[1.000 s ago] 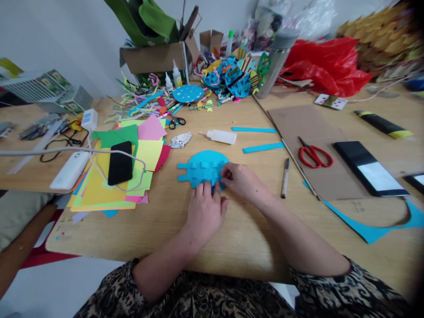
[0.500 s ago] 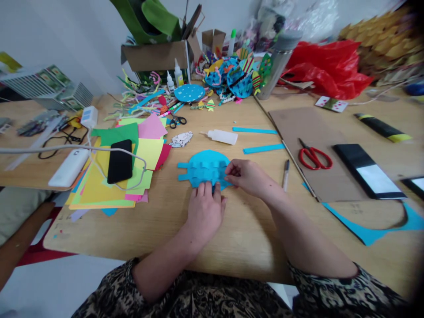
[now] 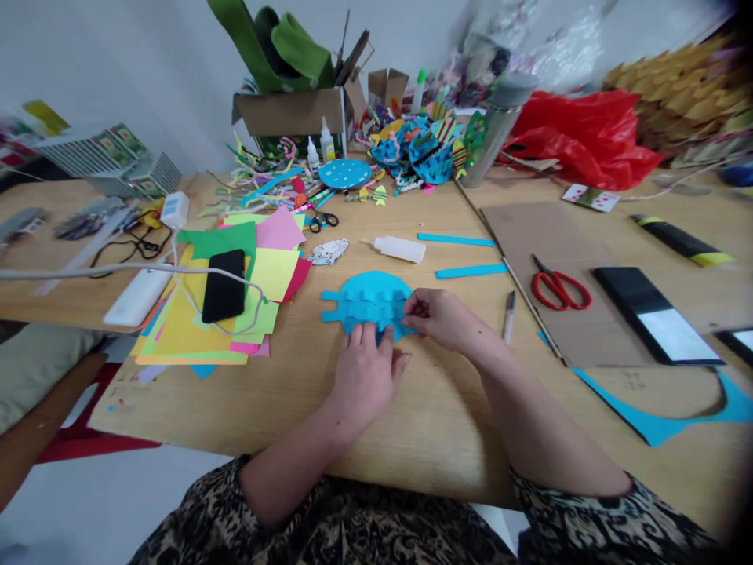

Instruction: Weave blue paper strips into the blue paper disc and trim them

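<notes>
A round blue paper cutout (image 3: 376,284) lies on the table in front of me, with rows of small raised bumps across it. Two blue strip ends (image 3: 330,306) jut out from its left side. My left hand (image 3: 365,373) rests with fingers stretched out over the cutout's lower edge, holding nothing. At the right edge, my right hand (image 3: 441,318) pinches the blue paper between thumb and forefinger; whether it grips a strip or the cutout's rim is hidden. Beyond the cutout are a white glue bottle (image 3: 400,249) and two loose blue paper strips (image 3: 471,271).
Coloured paper sheets (image 3: 188,345) with a black phone (image 3: 224,286) lie left. To the right are a pen (image 3: 509,315), red-handled scissors (image 3: 561,289) on cardboard (image 3: 541,224), and another phone (image 3: 656,314). Paper crafts (image 3: 412,149) and a bottle (image 3: 500,129) stand behind.
The whole view has shifted slightly, so things sit a little further right and lower. Both hands keep about the same place on the blue paper.
</notes>
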Tool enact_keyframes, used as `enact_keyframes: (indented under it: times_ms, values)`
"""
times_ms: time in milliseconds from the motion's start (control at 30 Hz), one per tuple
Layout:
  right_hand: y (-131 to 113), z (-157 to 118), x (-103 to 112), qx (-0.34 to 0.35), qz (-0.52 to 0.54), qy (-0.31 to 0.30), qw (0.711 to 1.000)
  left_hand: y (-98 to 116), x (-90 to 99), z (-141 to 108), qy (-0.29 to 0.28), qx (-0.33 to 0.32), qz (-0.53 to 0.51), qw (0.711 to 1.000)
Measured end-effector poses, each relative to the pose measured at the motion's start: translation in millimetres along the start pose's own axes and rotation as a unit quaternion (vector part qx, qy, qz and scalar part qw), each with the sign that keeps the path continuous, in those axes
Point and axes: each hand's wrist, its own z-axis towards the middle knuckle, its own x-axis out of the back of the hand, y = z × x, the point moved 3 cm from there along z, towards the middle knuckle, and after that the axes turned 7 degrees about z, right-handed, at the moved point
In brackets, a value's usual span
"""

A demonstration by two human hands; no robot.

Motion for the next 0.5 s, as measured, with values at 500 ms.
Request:
enact_keyframes:
  times_ms: [500]
  values:
    - [6, -1, 6, -0.037, 0.085, -0.063, 0.994, -5, 12.5, 4, -0.042, -0.039, -0.017, 0.998]
